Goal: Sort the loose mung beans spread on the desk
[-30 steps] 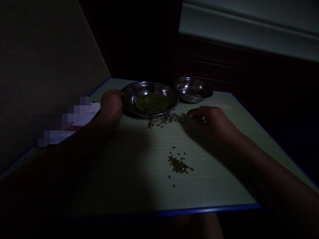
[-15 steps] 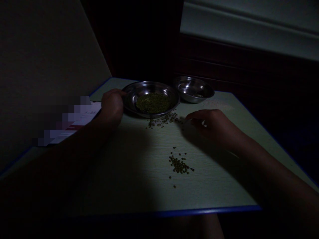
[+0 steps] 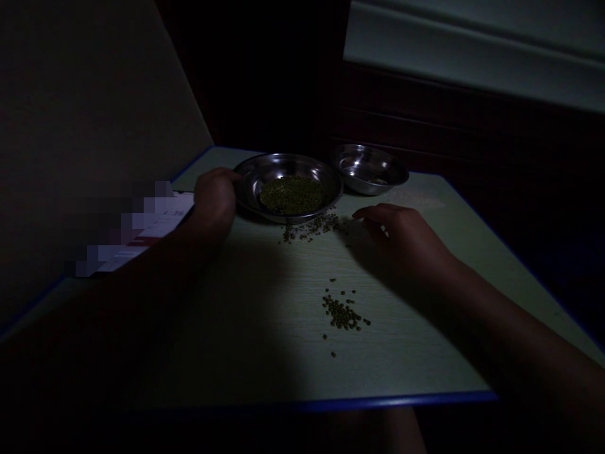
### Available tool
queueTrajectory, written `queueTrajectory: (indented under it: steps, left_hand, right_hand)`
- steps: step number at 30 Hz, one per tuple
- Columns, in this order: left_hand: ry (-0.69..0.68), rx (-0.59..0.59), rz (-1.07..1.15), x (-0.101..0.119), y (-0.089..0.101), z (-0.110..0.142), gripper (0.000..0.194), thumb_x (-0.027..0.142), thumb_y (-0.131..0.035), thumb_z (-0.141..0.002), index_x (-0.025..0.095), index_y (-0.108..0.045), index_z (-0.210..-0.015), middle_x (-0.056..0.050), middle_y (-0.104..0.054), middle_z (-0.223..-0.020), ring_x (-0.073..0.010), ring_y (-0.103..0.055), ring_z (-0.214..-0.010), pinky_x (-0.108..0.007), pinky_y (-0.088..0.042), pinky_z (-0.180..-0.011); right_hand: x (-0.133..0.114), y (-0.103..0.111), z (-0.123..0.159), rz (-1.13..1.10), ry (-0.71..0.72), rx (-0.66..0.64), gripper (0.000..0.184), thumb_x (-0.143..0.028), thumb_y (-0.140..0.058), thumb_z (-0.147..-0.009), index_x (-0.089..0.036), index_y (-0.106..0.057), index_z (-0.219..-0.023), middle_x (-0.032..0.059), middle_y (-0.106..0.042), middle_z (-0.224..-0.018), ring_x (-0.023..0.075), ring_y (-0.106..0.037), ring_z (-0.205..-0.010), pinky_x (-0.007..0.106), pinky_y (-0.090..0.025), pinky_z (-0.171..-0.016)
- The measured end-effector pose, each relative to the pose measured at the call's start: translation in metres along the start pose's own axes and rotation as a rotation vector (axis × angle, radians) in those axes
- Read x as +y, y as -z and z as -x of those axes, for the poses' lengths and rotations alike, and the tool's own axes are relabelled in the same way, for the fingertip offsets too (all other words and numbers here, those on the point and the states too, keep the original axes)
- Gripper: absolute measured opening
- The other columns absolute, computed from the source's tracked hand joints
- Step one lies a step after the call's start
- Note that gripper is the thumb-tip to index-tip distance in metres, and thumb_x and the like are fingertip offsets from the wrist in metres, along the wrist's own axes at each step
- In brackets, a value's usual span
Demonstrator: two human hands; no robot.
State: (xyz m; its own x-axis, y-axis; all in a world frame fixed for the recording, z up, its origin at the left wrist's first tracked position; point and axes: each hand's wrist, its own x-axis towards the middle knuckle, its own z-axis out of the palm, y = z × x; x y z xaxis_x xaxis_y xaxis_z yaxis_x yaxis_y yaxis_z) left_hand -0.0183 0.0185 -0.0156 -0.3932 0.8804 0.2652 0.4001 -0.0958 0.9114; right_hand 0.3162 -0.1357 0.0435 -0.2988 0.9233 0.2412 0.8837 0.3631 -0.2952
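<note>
While my left hand (image 3: 213,205) sits curled against the left rim of a stainless steel dish (image 3: 288,161), I cannot tell whether it grips that rim. Item: green mung beans (image 3: 292,194), heaped in a flat patch at the dish's centre. Item: a loose spill of beans (image 3: 309,227) on the tabletop, just beside the dish on its near side. Item: a second cluster of beans (image 3: 341,313), nearer me and to the right. My right hand (image 3: 401,236) lies low, its fingers (image 3: 366,214) loosely curved at the spill's right end; I cannot tell if they pinch anything. Also listed: a smaller steel bowl (image 3: 368,169), far right, just beside the dish; a partly blurred printed sheet (image 3: 165,221), left; a pale green desk (image 3: 416,359) with a blue edge.
</note>
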Motion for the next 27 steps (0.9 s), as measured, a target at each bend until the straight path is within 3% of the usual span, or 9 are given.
queueTrajectory:
  steps: [5, 12, 17, 27]
  left_hand:
    - [0.127, 0.022, 0.083, 0.012, 0.000, 0.008, 0.010, 0.020, -0.067, -0.078, 0.024, -0.074, -0.082, -0.012, -0.088, -0.114, -0.0364, -0.083, -0.128, -0.049, -0.063, -0.126]
    - [0.132, 0.027, 0.082, 0.012, 0.000, 0.008, 0.009, 0.019, -0.068, -0.078, 0.025, -0.075, -0.080, -0.010, -0.086, -0.107, -0.0379, -0.083, -0.126, -0.051, -0.063, -0.126]
    - [0.100, 0.005, 0.036, 0.010, 0.000, 0.006, 0.009, 0.017, -0.068, -0.077, 0.025, -0.072, -0.078, -0.011, -0.086, -0.116, -0.0393, -0.081, -0.134, -0.054, -0.059, -0.133]
    - [0.113, 0.019, 0.049, 0.014, 0.000, 0.007, 0.011, 0.017, -0.065, -0.072, 0.026, -0.068, -0.077, -0.010, -0.084, -0.105, -0.0377, -0.083, -0.126, -0.052, -0.064, -0.125]
  right_hand:
    - [-0.001, 0.002, 0.000, 0.030, 0.002, 0.005, 0.052, -0.005, -0.062, -0.111, -0.018, -0.097, -0.147, 0.0217, -0.097, -0.134, 0.0374, -0.093, -0.113, 0.044, -0.066, -0.097]
    - [-0.001, 0.002, 0.000, 0.048, 0.026, -0.043, 0.053, -0.003, -0.063, -0.108, -0.020, -0.097, -0.145, 0.0193, -0.096, -0.130, 0.0348, -0.091, -0.111, 0.040, -0.063, -0.096]
    - [-0.004, 0.007, 0.000, 0.050, 0.035, -0.066, 0.051, -0.003, -0.062, -0.109, -0.017, -0.097, -0.143, 0.0218, -0.096, -0.131, 0.0370, -0.092, -0.113, 0.044, -0.065, -0.099]
    - [-0.006, 0.008, 0.004, 0.018, 0.016, -0.043, 0.044, -0.004, -0.069, -0.106, -0.021, -0.098, -0.134, 0.0174, -0.099, -0.129, 0.0338, -0.093, -0.109, 0.039, -0.065, -0.093]
